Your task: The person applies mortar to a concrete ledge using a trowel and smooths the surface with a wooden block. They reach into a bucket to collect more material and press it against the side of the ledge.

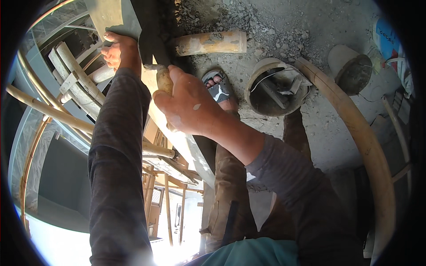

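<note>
My right hand (191,99) is wrapped round the wooden handle (164,79) of a trowel. The trowel's dark blade (152,46) points away from me and lies along the inner side of a narrow ledge (106,15). Grey wet-looking mortar covers part of the ledge's top, while its nearer stretch is bright with sunlight. On the ledge's outer edge, left of the blade, my left hand (120,52) has its fingers curled over. What lies under that palm is hidden.
Bamboo poles (49,108) and white pipes (75,73) stand outside, left of the ledge. A bucket (277,88) with tools inside is near my sandalled foot (220,91). Another bucket (352,71), a curved-looking plank (355,115), a short round post (211,43) and rubble (284,37) occupy the floor.
</note>
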The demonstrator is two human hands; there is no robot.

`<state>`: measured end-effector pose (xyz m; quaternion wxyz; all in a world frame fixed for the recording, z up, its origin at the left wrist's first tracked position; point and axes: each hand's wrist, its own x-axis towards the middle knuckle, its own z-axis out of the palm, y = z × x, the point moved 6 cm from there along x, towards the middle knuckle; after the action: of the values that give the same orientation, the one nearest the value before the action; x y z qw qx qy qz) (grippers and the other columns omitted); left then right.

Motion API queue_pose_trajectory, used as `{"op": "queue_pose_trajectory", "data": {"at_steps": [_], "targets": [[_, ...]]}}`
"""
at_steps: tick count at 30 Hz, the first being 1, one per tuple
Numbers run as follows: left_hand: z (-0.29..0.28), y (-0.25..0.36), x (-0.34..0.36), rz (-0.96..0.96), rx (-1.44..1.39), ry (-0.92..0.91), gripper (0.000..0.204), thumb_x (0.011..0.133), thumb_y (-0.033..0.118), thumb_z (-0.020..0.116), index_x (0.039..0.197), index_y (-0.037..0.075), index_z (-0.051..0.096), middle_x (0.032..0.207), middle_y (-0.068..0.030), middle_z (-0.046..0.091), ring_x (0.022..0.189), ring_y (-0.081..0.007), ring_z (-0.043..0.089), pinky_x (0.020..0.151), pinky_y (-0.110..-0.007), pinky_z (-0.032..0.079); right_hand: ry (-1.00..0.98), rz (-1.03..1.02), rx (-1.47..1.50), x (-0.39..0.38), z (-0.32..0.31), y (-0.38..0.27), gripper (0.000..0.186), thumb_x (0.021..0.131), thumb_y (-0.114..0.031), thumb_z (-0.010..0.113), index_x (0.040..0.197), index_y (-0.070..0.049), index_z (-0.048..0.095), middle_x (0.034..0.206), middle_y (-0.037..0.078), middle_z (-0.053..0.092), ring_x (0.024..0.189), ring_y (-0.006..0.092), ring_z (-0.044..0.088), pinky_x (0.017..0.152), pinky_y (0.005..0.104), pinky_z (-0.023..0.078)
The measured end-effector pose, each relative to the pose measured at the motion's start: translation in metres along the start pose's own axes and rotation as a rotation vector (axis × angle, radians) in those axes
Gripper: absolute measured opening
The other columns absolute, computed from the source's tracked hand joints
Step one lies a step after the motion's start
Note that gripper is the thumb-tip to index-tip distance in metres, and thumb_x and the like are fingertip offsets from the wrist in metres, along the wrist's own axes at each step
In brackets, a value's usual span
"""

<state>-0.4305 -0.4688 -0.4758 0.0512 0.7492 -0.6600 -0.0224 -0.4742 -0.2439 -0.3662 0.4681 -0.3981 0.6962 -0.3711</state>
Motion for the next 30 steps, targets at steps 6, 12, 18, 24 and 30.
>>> {"op": "queue_pose_trajectory", "data": {"at_steps": [6, 12, 18, 24, 30], "targets": [[0.004, 0.004, -0.012, -0.043, -0.028, -0.037, 0.084, 0.094, 0.070, 0.033, 0.124, -0.004, 0.057, 0.122, -0.0225, 0.064, 0.119, -0.0392, 0.057, 0.104, -0.048, 0.044, 0.235, 0.068, 0.205, 0.023, -0.062, 0.045, 0.036, 0.081, -0.019, 0.071, 0.109, 0.002, 0.063, 0.088, 0.019, 0.061, 0.073, 0.0266, 0.066, 0.060, 0.0363, 0.058], [0.001, 0.002, -0.014, -0.040, 0.003, -0.081, 0.079, 0.095, 0.068, 0.034, 0.132, 0.000, 0.053, 0.131, -0.0184, 0.059, 0.127, -0.0349, 0.051, 0.104, -0.049, 0.043, 0.215, 0.679, 0.979, -0.007, -0.024, 0.076, 0.047, 0.090, -0.024, 0.066, 0.127, 0.003, 0.057, 0.091, 0.010, 0.061, 0.071, 0.0165, 0.061, 0.055, 0.0343, 0.060], [-0.001, 0.003, -0.014, -0.040, 0.009, -0.096, 0.079, 0.096, 0.068, 0.030, 0.132, 0.001, 0.053, 0.132, -0.0168, 0.060, 0.128, -0.0341, 0.051, 0.106, -0.051, 0.039, 0.142, 0.758, 0.943, 0.006, -0.003, 0.077, 0.047, 0.090, -0.024, 0.066, 0.128, 0.002, 0.057, 0.100, 0.011, 0.059, 0.077, 0.0179, 0.060, 0.058, 0.0338, 0.060], [-0.003, 0.005, -0.016, -0.059, -0.019, -0.138, 0.078, 0.097, 0.066, 0.031, 0.135, 0.001, 0.052, 0.135, -0.0150, 0.057, 0.134, -0.0306, 0.045, 0.110, -0.046, 0.031, 0.150, 0.578, 1.024, 0.042, -0.029, 0.057, 0.040, 0.091, -0.023, 0.067, 0.122, 0.002, 0.060, 0.096, 0.010, 0.059, 0.078, 0.0178, 0.061, 0.057, 0.0332, 0.060], [-0.003, 0.007, -0.019, -0.055, -0.037, -0.133, 0.077, 0.097, 0.066, 0.032, 0.135, 0.002, 0.053, 0.136, -0.0154, 0.057, 0.135, -0.0308, 0.044, 0.111, -0.047, 0.031, 0.284, 0.410, 0.854, 0.054, -0.061, 0.046, 0.050, 0.090, -0.022, 0.066, 0.130, 0.006, 0.054, 0.094, 0.017, 0.062, 0.067, 0.0237, 0.067, 0.056, 0.0333, 0.060]]}}
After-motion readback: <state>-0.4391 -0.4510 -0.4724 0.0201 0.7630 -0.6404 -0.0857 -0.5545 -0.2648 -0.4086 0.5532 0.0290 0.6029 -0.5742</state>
